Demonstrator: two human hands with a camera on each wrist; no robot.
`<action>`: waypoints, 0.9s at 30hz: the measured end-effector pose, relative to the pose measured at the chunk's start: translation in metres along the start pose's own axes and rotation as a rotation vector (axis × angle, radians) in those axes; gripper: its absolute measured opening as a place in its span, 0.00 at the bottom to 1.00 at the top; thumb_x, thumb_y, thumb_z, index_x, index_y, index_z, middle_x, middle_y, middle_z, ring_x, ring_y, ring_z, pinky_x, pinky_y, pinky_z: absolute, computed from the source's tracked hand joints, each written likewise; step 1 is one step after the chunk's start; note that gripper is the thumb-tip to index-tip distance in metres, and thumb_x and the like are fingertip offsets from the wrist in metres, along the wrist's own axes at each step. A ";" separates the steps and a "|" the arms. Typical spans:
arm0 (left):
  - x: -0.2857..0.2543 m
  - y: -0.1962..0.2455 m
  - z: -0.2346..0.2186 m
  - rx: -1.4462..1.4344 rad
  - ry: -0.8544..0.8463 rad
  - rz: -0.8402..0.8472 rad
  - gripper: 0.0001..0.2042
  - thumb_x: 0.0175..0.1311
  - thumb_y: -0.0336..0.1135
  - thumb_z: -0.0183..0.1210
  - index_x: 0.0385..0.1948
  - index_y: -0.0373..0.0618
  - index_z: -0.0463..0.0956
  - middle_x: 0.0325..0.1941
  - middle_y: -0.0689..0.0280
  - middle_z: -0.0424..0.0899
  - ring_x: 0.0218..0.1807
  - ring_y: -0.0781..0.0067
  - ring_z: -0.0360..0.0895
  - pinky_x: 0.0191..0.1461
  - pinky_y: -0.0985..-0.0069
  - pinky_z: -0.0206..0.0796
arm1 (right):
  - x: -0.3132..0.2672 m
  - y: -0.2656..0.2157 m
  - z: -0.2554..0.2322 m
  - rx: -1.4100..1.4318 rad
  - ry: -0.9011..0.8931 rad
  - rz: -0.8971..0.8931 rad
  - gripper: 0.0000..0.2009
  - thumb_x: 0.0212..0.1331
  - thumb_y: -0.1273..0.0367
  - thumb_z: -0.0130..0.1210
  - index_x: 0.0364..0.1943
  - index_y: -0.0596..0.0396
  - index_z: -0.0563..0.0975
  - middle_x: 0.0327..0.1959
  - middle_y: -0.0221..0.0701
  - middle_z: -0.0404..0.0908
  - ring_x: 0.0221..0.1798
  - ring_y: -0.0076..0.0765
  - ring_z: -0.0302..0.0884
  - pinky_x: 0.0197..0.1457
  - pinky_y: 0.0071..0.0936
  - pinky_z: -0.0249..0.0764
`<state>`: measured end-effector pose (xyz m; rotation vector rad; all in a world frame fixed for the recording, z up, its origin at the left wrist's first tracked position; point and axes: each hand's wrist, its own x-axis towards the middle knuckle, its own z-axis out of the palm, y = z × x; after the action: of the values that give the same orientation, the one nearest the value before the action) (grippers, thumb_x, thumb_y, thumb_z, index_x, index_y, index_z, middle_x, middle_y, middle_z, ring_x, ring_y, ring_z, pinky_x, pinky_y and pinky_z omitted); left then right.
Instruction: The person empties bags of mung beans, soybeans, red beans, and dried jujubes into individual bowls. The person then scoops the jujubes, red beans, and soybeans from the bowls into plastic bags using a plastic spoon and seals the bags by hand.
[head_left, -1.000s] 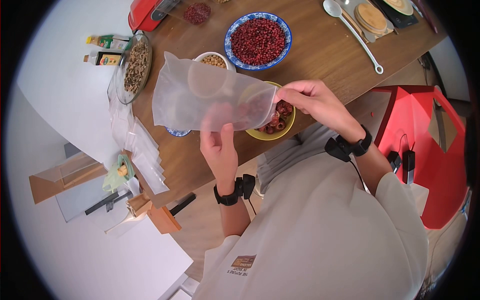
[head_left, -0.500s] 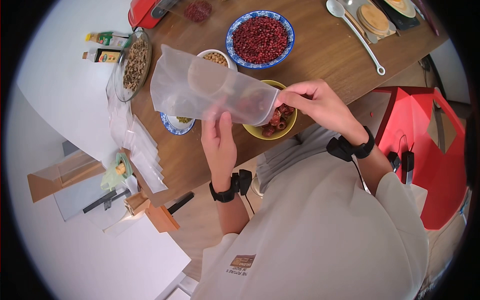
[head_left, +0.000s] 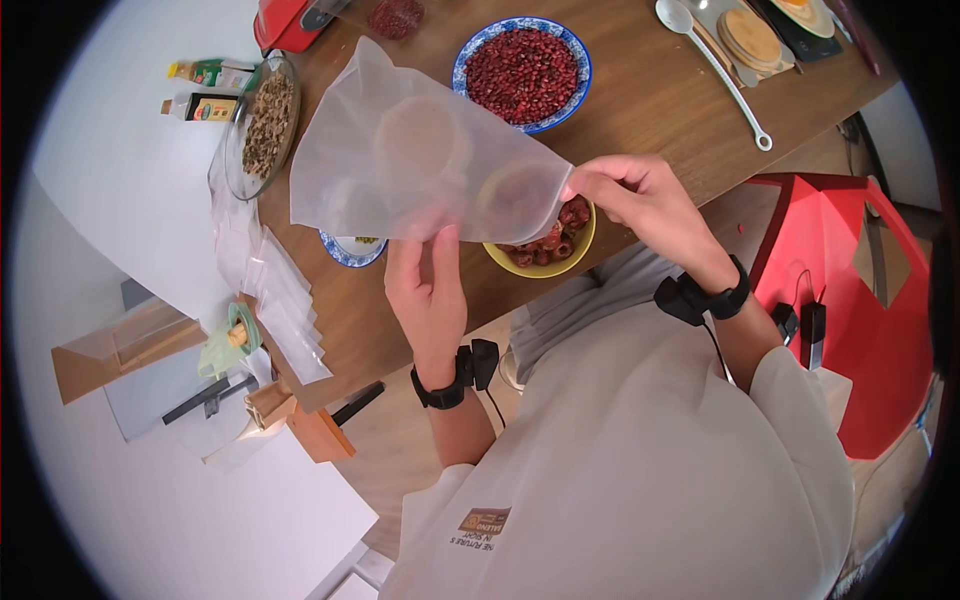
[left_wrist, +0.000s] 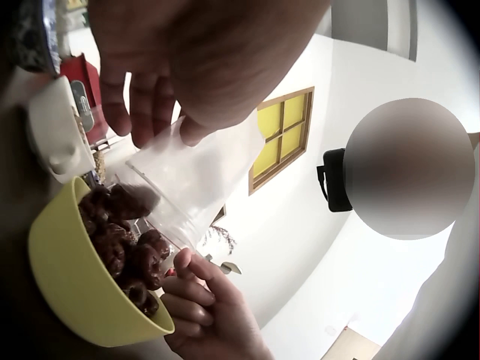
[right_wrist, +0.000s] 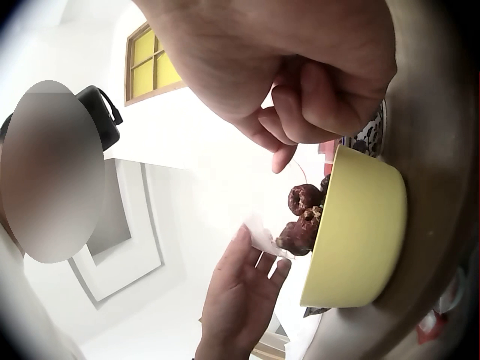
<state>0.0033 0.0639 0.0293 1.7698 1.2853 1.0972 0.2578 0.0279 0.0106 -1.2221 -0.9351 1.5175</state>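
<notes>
A frosted plastic bag (head_left: 400, 170) spans the space between both hands in the head view. My right hand (head_left: 650, 205) pinches its right-hand edge between thumb and fingertips. My left hand (head_left: 428, 300) holds the lower side, thumb in front and fingers behind the film. Under the bag's right end stands a yellow bowl (head_left: 558, 268) of wrinkled, pitted red dates (head_left: 574, 215), partly covered in the head view. From the left wrist, the dates (left_wrist: 112, 251) lie close below the bag (left_wrist: 199, 169); the yellow bowl (right_wrist: 364, 232) also shows in the right wrist view.
Behind the bag is a blue-and-white bowl (head_left: 585, 85) of red beans. A small patterned dish (head_left: 350, 252) and a glass dish (head_left: 240, 165) of dried pieces stand left. Flat plastic bags (head_left: 285, 310) lie at the table's left edge, a white spoon (head_left: 715, 75) at the right.
The bag has spread wider and its upper left corner has risen, covering the bowl of pale beans. The left hand has shifted slightly left; the right hand keeps its pinch.
</notes>
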 end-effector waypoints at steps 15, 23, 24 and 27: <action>-0.013 -0.010 -0.023 -0.162 0.169 -0.055 0.09 0.79 0.28 0.53 0.50 0.33 0.79 0.40 0.65 0.84 0.43 0.75 0.79 0.51 0.76 0.72 | -0.004 0.005 0.002 -0.076 -0.003 -0.218 0.11 0.74 0.67 0.57 0.45 0.60 0.86 0.38 0.25 0.88 0.39 0.15 0.78 0.47 0.19 0.74; -0.052 -0.026 -0.046 -0.627 0.467 -0.059 0.10 0.81 0.33 0.52 0.51 0.35 0.76 0.49 0.62 0.81 0.49 0.73 0.78 0.51 0.70 0.74 | -0.013 0.017 -0.003 -0.343 0.010 0.015 0.22 0.73 0.63 0.58 0.67 0.58 0.73 0.29 0.30 0.86 0.31 0.22 0.82 0.38 0.23 0.76; -0.059 -0.034 -0.049 -0.620 0.492 -0.105 0.10 0.81 0.34 0.52 0.50 0.36 0.76 0.49 0.63 0.81 0.49 0.73 0.78 0.51 0.69 0.74 | -0.014 0.019 0.000 -0.401 -0.028 0.016 0.25 0.73 0.64 0.57 0.70 0.58 0.70 0.27 0.32 0.86 0.30 0.24 0.83 0.37 0.25 0.77; -0.083 -0.057 -0.054 -0.616 0.572 -0.170 0.10 0.81 0.34 0.53 0.51 0.37 0.76 0.48 0.64 0.81 0.49 0.74 0.79 0.51 0.70 0.76 | -0.016 0.016 0.009 -0.391 -0.039 0.018 0.25 0.73 0.66 0.55 0.71 0.59 0.69 0.25 0.35 0.85 0.29 0.29 0.85 0.36 0.28 0.78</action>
<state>-0.0805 0.0028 -0.0183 0.9048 1.1928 1.7410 0.2463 0.0078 0.0017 -1.4800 -1.2925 1.4163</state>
